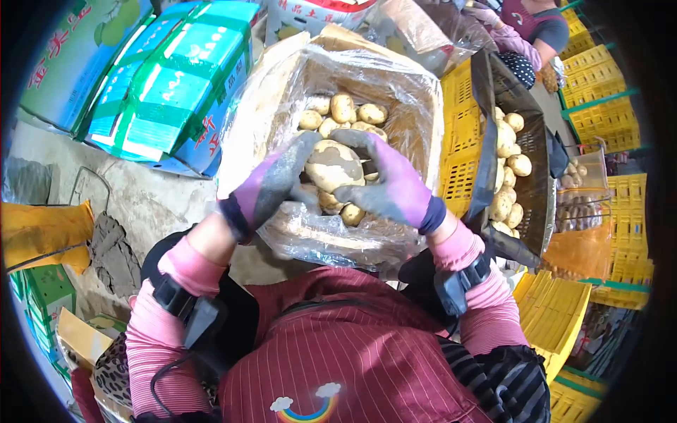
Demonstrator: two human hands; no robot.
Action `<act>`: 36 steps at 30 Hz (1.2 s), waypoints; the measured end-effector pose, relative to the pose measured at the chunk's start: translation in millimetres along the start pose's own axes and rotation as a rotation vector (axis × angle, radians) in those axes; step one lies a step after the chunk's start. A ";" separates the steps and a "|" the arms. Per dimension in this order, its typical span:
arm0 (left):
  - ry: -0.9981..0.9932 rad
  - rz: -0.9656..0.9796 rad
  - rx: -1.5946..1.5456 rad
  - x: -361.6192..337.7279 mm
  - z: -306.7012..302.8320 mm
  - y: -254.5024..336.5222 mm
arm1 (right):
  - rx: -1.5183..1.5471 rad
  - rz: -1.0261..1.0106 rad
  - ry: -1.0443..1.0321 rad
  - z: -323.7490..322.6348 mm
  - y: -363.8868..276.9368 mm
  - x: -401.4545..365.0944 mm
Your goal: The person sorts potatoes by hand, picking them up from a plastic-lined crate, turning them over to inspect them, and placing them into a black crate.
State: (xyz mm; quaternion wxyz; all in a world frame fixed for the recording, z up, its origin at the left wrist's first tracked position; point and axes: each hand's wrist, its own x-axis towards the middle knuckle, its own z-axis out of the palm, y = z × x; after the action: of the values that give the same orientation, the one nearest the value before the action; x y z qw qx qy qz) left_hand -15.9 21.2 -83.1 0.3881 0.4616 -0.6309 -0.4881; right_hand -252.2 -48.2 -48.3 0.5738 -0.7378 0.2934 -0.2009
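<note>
A large potato (pixel 334 166) with a grey-brown patch is held between my two gloved hands, above the open box. My left hand (pixel 281 175), in a purple and grey glove, curls around its left side. On the other side, my right hand (pixel 386 175) has its fingers and thumb on the potato's right edge. Beneath them is a cardboard box (pixel 282 77) lined with clear plastic (pixel 310 236). Several smaller potatoes (pixel 343 108) lie inside it, some hidden by my hands.
To the right stands a yellow crate (pixel 458 134), beside a dark-lined crate of potatoes (pixel 520 165). Blue cartons (pixel 176 77) with green tape stand at the left. Another person (pixel 529 35) is at the upper right, near stacked yellow crates (pixel 596 77).
</note>
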 end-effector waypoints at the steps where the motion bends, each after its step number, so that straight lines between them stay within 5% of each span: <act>1: 0.036 -0.012 0.026 2.1 9.5 0.1 | -0.190 -0.095 0.054 4.9 -6.2 -5.8; 4: 0.166 0.206 0.286 5.4 30.1 19.6 | -0.527 -0.245 0.166 15.1 -10.2 -18.2; 5: 0.112 -0.083 -0.095 8.9 35.9 29.3 | -0.505 -0.229 0.192 16.2 -9.8 -20.7; 12: 0.093 -0.572 -0.313 30.0 73.9 51.6 | -0.467 -0.294 0.361 10.2 36.3 -36.8; 13: 0.107 -0.490 -0.288 30.8 80.9 39.8 | -0.175 -0.177 0.341 7.2 39.6 -34.2; 16: 0.134 -0.327 -0.239 38.8 92.8 24.7 | -0.131 -0.053 0.400 -12.3 36.9 -39.3; 18: 0.120 -0.479 -0.447 50.1 91.3 27.1 | -0.041 -0.080 0.498 -20.7 47.0 -34.5; 19: 0.123 -0.477 -0.440 54.7 87.4 31.7 | 0.199 0.027 0.507 -26.3 43.5 -34.1; 22: 0.095 -0.469 -0.396 63.6 72.7 31.1 | 0.330 -0.069 0.564 -28.7 25.0 -29.0; 24: 0.115 -0.152 -0.170 68.9 76.9 8.9 | 0.046 -0.050 0.433 -32.8 31.3 -34.3; 26: 0.135 -0.029 -0.043 76.5 85.8 -0.7 | 0.482 0.220 0.384 -24.6 19.5 -35.0; 30: 0.135 -0.310 -0.314 82.8 99.1 28.0 | 0.367 0.061 0.413 -33.0 40.1 -33.8; 36: 0.249 -0.023 0.245 82.6 93.6 31.6 | 0.425 0.076 0.414 -24.1 56.7 -32.1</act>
State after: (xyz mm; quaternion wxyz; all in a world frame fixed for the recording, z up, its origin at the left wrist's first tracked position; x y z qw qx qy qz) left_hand -132.9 -31.1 -69.8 0.3983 0.5696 -0.6275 -0.3509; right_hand -302.9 -54.0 -95.4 0.6503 -0.5330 0.3832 -0.3823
